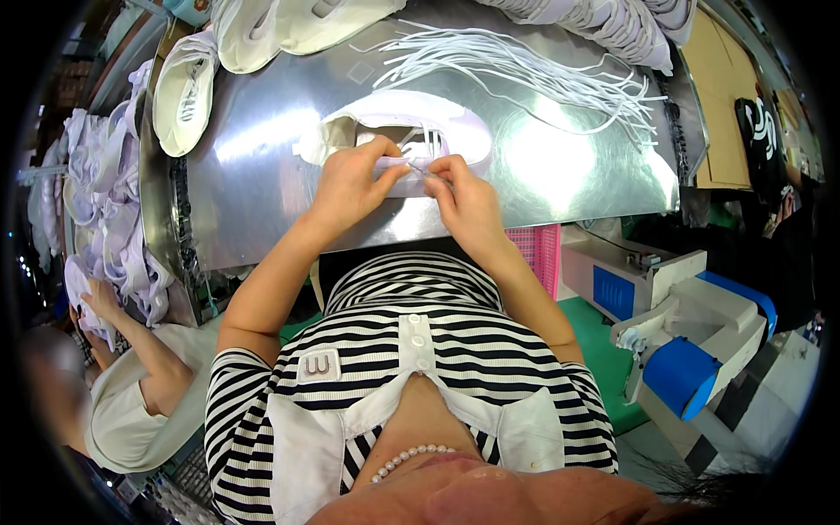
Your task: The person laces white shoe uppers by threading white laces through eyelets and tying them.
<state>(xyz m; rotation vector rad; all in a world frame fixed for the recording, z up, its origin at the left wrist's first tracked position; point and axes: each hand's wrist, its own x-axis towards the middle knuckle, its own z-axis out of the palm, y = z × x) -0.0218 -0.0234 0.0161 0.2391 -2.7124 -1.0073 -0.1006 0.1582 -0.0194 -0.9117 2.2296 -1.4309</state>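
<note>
A white and pale lilac shoe upper point(464, 131) lies on its side on the metal table, toe to the right. White lace strands point(430, 138) cross its opening. My left hand point(352, 182) is closed at the near eyelet edge, fingers over the opening and thumb outside, pinching the upper. Close beside it, my right hand point(470, 208) is closed, thumb and forefinger pinching a thin lace end at the same edge. The fingers partly hide the eyelets and the lace end.
Loose white shoelaces point(516, 70) lie beyond the shoe. More uppers point(185, 96) sit far left, and a stack point(604, 31) stands far right. The metal table point(262, 192) has raised edges. A pink basket point(547, 254) and blue-grey machine point(691, 306) stand right. A co-worker's hand point(103, 302) holds an upper.
</note>
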